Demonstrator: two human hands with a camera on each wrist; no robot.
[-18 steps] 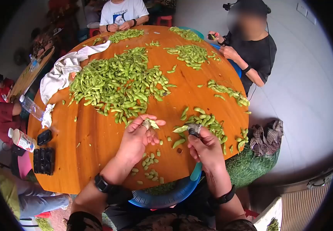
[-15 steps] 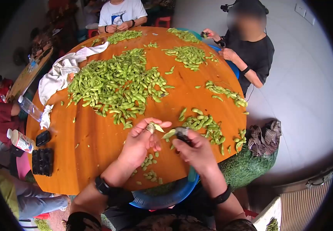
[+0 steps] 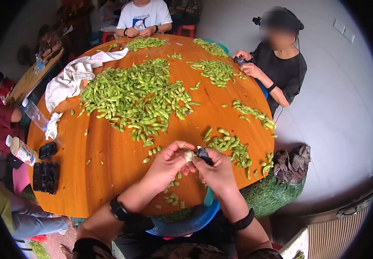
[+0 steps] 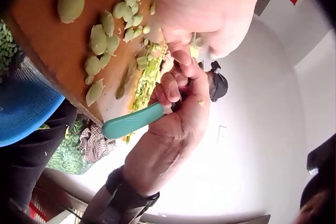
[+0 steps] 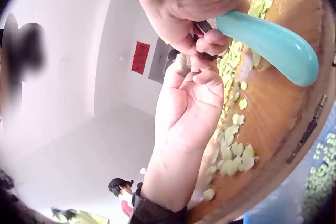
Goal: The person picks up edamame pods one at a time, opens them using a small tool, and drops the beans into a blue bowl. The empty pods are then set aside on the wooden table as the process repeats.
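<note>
Both hands meet over the near edge of the table (image 3: 104,172). My left hand (image 3: 168,163) pinches a pale green soybean pod (image 4: 195,50) between thumb and fingertips, mostly covered by the fingers. Curled fingers of my right hand (image 3: 217,172) hold a tool by its teal handle (image 5: 273,45), whose end sticks out below the palm; its working end is hidden. A dark wrapping (image 3: 203,156) shows at the right fingertips, against the left ones. Shelled beans (image 4: 100,40) lie on the wood beneath the hands.
A large heap of pods (image 3: 130,95) covers the table's middle, with a smaller pile (image 3: 234,149) to the right. A blue basin (image 3: 186,226) sits below the near edge. A white cloth (image 3: 74,77), bottle (image 3: 20,150) and black tray (image 3: 45,177) line the left side. Two people sit across.
My hands have come together from apart, the right moving left to the left hand's fingertips. The pod seen at the right fingertips earlier no longer shows. Several more beans lie near the left hand.
</note>
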